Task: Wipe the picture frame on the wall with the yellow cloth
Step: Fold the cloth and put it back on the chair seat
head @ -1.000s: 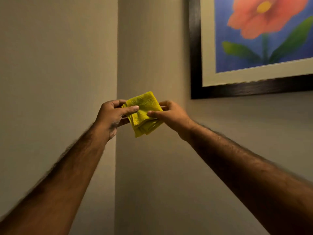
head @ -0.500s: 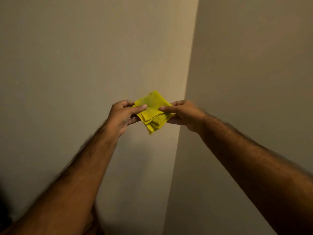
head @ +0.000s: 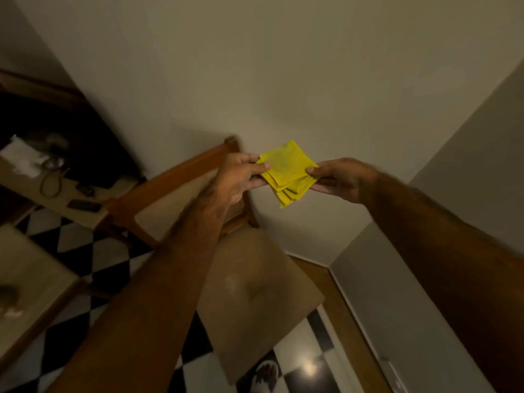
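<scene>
A plain cream wall (head: 283, 66) fills the far side, meeting a greyer wall (head: 467, 194) at the right; below stands a wooden chair with a beige padded seat (head: 255, 293); the black-and-white checkered floor (head: 93, 251) reflects a lamp; a cluttered beige table (head: 34, 191) stands left.

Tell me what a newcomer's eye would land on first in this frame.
The folded yellow cloth, bright against the dim wall at centre, pinched between the left hand and right hand. Below them stands a wooden chair on a black-and-white checkered floor. No picture frame is in view.
</scene>
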`<state>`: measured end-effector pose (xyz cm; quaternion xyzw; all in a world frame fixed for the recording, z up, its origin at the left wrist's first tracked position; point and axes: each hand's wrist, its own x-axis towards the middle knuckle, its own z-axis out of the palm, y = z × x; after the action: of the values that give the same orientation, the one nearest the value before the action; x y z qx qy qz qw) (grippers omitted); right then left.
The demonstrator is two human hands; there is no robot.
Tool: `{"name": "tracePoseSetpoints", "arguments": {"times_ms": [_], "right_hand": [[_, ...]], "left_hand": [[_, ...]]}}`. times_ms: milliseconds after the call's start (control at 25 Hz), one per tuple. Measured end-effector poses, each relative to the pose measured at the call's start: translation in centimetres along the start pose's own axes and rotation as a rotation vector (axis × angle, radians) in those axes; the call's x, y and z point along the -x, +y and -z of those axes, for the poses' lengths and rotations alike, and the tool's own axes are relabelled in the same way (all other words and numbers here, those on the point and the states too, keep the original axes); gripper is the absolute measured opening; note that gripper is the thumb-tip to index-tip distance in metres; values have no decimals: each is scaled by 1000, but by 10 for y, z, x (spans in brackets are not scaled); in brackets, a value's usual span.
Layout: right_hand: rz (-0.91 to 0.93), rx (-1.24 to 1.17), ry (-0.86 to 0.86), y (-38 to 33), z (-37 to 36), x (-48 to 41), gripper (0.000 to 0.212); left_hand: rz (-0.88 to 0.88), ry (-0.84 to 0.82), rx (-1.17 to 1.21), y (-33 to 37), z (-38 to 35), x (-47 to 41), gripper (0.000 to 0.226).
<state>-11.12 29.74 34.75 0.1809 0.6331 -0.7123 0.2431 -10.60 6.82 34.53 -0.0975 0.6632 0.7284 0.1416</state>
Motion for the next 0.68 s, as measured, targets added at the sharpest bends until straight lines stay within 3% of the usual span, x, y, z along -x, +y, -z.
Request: {"name": "tracePoseSetpoints", "arguments": {"times_ms": [200, 280, 360, 440, 560, 600, 680], "right_hand": [[-187, 36, 25, 124, -1, -68, 21], [-239, 95, 60, 180, -6, -92, 35], [-289, 120, 82, 234, -10, -112, 40], [-354, 125, 96, 288, -15, -135, 41], [-444, 122, 130, 350, -24, -154, 37], [-473, 125, 151, 368, -27, -161, 31], [-512, 124, 181, 397, -32, -173, 10]], "left_hand": [[234, 36, -69, -129, 37, -17, 34], [292, 66, -122, -184, 51, -26, 27], [368, 90, -162, -237, 62, -32, 6], [440, 138, -233, -293, 72, -39, 9], [518, 124, -380, -358, 86, -40, 15], [526, 111, -428, -378, 91, -42, 5], [529, 113, -554, -410, 100, -48, 17]]}}
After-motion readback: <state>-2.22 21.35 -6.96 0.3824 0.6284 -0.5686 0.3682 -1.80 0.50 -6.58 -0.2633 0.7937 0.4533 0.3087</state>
